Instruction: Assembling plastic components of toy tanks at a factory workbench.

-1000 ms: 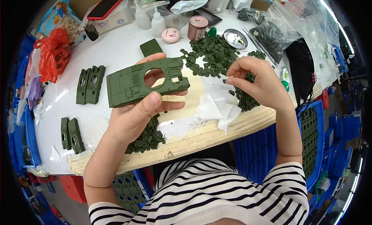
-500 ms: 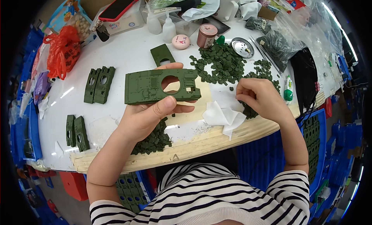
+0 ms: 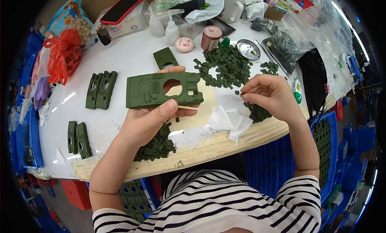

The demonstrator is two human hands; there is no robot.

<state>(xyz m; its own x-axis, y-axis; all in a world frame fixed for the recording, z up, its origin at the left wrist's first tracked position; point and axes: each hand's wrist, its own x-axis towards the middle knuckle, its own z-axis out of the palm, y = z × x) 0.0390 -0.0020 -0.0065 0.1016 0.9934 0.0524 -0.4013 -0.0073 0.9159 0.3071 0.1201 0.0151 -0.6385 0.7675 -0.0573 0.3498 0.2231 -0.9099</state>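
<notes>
Held level in my left hand (image 3: 155,118) is a dark green plastic toy tank hull (image 3: 142,90) with a large round hole and a small square opening. My thumb presses its near edge, with fingers beneath. Right of it, my right hand (image 3: 273,97) is pinched; a dark speck shows at its fingertips, too small to name. Below and behind that hand lie small green plastic pieces (image 3: 259,112). A larger heap of green pieces (image 3: 231,66) spreads beyond it, and another small heap (image 3: 157,146) sits by my left forearm.
More green hulls (image 3: 105,90) lie at left, smaller pairs (image 3: 82,140) nearer, and one hull (image 3: 165,57) farther back. White tissue (image 3: 229,120) lies near the wooden edge. Behind stand a pink tin (image 3: 211,37), squeeze bottles (image 3: 172,33) and a metal lid (image 3: 248,49). Tweezers (image 3: 277,58) lie right.
My right hand has shifted slightly left toward the hull, its fingers drawn closer into a pinch. The left hand keeps its hold on the hull. The whole view has shifted a little.
</notes>
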